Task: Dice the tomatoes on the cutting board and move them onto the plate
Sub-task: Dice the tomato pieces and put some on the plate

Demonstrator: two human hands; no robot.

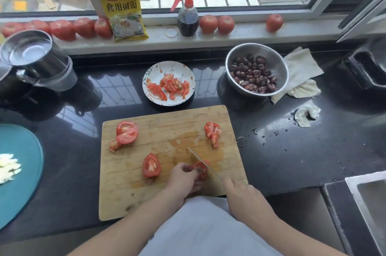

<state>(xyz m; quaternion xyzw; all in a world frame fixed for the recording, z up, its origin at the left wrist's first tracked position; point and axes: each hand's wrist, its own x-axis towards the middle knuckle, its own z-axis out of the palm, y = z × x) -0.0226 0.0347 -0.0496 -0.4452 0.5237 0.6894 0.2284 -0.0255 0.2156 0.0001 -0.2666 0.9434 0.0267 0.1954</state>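
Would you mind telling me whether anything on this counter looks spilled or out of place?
Yes: water droplets are scattered on the dark counter right of the cutting board, beside a crumpled rag. Tomato juice wets the board's middle.

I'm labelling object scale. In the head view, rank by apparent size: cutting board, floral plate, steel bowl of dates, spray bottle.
1. cutting board
2. steel bowl, floral plate: alike, not ranked
3. spray bottle

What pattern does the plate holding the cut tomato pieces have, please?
The plate is white with orange flowers and dark leafy sprigs, seen in the head view.
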